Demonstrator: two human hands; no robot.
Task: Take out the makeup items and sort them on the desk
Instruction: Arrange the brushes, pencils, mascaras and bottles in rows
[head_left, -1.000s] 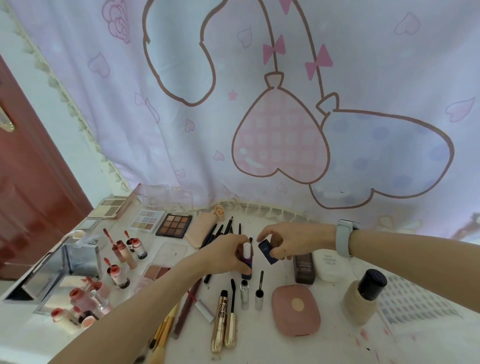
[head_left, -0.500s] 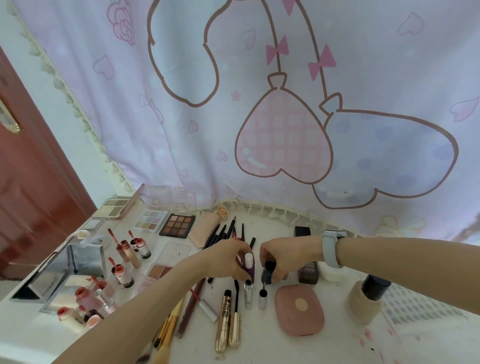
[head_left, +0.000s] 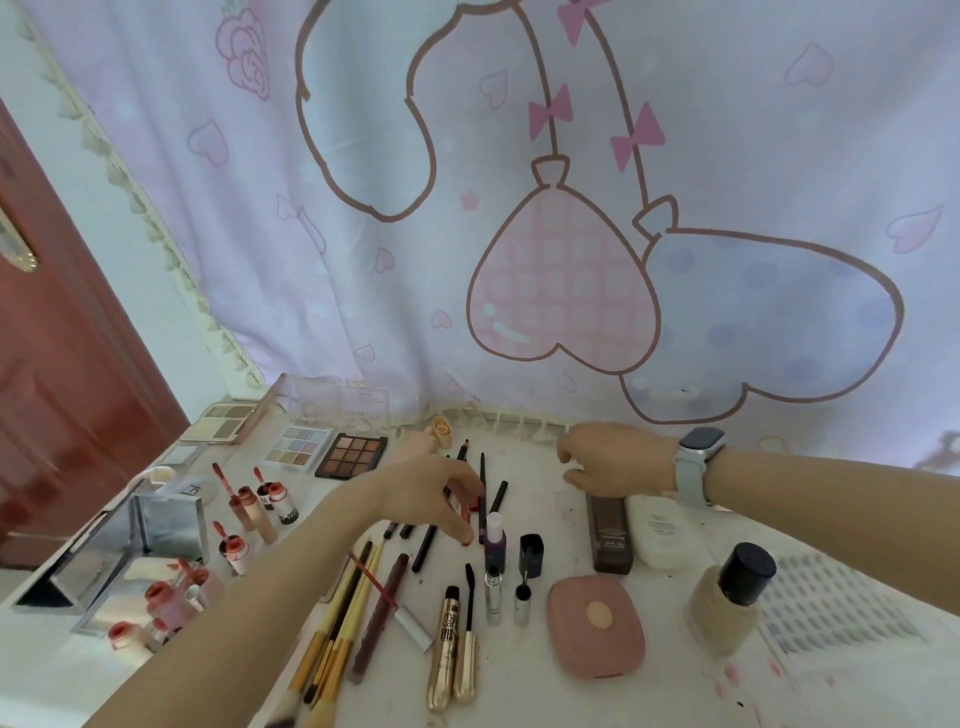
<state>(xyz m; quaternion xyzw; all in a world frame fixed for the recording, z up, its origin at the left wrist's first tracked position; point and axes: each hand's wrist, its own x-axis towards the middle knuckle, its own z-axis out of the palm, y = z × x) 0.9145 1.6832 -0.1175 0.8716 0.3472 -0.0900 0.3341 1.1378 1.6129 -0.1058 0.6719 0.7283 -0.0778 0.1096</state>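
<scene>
Two bare hands reach over a white surface (head_left: 524, 691) crowded with makeup. Our left hand (head_left: 436, 493) hovers low over a row of dark pencils (head_left: 483, 483), its grip closed around a small red tube (head_left: 460, 501). Our right hand (head_left: 613, 462), with a pale watch (head_left: 696, 457) on its wrist, hangs loosely curled and holds nothing. Just beside the left fingertips, a purple bottle with a white cap (head_left: 495, 540) stands upright, and a small dark-capped bottle (head_left: 531, 553) stands near it. A pink compact (head_left: 595, 626) lies closer to us. Two gold mascara tubes (head_left: 452, 654) lie side by side. Eyeshadow palettes (head_left: 353, 456) sit toward the curtain (head_left: 467, 208) at the back. Red lip glosses (head_left: 249, 506) cluster on the left.
</scene>
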